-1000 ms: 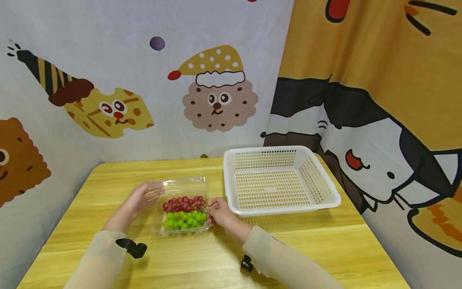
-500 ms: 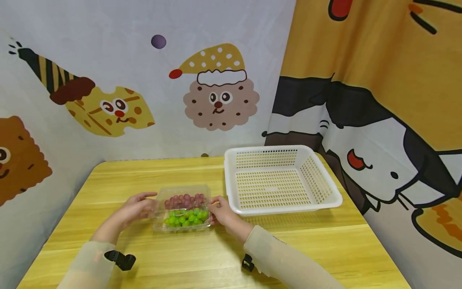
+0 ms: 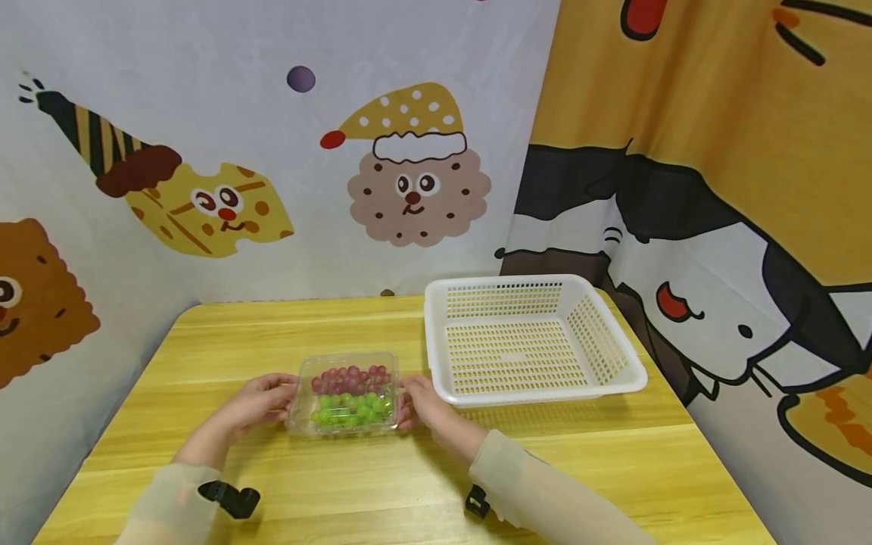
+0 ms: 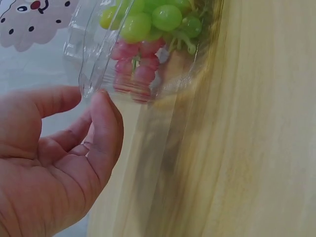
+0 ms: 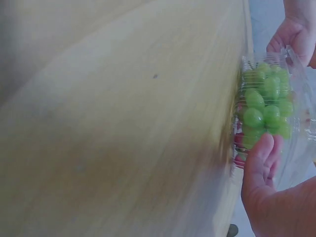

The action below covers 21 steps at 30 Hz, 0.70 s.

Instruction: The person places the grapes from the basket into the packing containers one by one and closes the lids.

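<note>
A clear plastic clamshell box [image 3: 344, 362] lies on the table in the head view, its lid down over the fruit. Inside are red grapes [image 3: 349, 380] at the back and green grapes [image 3: 349, 409] in front. My left hand [image 3: 257, 405] pinches the rim at the box's left end; in the left wrist view its thumb and fingers meet at the rim flanges. At the right end my right hand [image 3: 425, 405] holds the box's edge, and the right wrist view shows its thumb [image 5: 257, 160] against that end. Whether the lid is latched cannot be told.
A white perforated plastic basket [image 3: 602, 392] stands at the back right of the wooden table [image 3: 327, 496], close to the right hand. Behind the table hangs a curtain [image 3: 238, 136] with cartoon prints.
The raised lid has come down over the grapes. My left hand has moved toward me from the lid to the box's left rim. The right hand has stayed at the right end.
</note>
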{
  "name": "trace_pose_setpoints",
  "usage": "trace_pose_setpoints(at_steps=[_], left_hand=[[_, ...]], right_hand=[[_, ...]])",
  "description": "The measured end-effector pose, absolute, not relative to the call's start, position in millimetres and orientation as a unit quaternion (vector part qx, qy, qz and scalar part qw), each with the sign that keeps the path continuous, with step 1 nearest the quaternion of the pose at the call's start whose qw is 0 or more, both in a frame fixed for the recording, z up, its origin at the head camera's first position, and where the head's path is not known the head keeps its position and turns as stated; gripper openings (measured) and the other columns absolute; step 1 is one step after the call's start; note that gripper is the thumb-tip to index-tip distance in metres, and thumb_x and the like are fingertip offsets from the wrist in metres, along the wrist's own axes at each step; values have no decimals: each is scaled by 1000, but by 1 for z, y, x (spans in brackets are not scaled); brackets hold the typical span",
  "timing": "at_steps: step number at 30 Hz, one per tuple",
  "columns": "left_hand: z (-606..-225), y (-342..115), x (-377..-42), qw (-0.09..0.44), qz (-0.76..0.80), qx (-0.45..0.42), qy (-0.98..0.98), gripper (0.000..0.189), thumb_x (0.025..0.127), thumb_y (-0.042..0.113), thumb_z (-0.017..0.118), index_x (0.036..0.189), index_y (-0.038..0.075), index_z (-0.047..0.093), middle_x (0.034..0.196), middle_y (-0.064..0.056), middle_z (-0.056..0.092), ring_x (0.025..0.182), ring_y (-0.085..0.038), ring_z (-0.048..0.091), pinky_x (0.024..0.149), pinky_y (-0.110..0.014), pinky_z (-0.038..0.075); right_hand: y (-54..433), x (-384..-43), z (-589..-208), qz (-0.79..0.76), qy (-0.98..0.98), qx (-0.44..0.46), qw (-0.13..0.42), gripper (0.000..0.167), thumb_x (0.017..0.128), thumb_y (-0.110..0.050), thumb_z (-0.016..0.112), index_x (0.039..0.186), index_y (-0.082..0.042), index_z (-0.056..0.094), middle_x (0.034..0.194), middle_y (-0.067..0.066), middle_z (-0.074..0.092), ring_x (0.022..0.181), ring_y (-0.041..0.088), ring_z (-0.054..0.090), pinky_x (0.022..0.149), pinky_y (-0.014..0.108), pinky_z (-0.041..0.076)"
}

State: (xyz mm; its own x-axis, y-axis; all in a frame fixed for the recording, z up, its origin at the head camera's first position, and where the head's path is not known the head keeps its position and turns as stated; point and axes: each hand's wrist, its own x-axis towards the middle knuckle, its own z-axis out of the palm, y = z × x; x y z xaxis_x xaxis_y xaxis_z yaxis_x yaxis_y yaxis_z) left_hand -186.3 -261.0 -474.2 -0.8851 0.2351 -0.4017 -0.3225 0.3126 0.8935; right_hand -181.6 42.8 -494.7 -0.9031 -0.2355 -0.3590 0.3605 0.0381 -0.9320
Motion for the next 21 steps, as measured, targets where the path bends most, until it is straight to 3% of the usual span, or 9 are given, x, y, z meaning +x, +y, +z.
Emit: trace_pose_setpoints(at_steps=[5,9,13,21], left_hand=[[-478,-261,-185,234,597,-28,767,53,101,24,46,139,-10,30,98,-8,56,81,-10,56,69,-22,54],[-479,-260,-186,229,602,-25,764,52,101,22,45,139,-10,29,102,-9,56,82,-10,56,70,-22,54],[-480,-260,-186,226,603,-29,764,50,101,21,45,138,-9,30,102,-10,56,82,-10,56,70,-23,54],[-479,-261,-186,227,608,-23,761,50,101,21,45,139,-9,29,98,-6,54,79,-9,54,68,-22,53]], right_hand=[[49,-174,-488,-665,703,38,247,28,85,-17,49,109,-2,44,78,7,55,57,15,54,50,27,53],[52,-171,-485,-635,718,35,283,23,78,-13,53,97,1,55,74,8,59,57,17,56,54,32,56],[53,-171,-485,-626,717,26,305,21,78,-10,56,90,5,62,71,7,60,57,15,56,56,29,56],[55,-173,-486,-632,699,7,335,21,85,-11,64,96,7,66,73,7,64,58,12,57,57,25,56]])
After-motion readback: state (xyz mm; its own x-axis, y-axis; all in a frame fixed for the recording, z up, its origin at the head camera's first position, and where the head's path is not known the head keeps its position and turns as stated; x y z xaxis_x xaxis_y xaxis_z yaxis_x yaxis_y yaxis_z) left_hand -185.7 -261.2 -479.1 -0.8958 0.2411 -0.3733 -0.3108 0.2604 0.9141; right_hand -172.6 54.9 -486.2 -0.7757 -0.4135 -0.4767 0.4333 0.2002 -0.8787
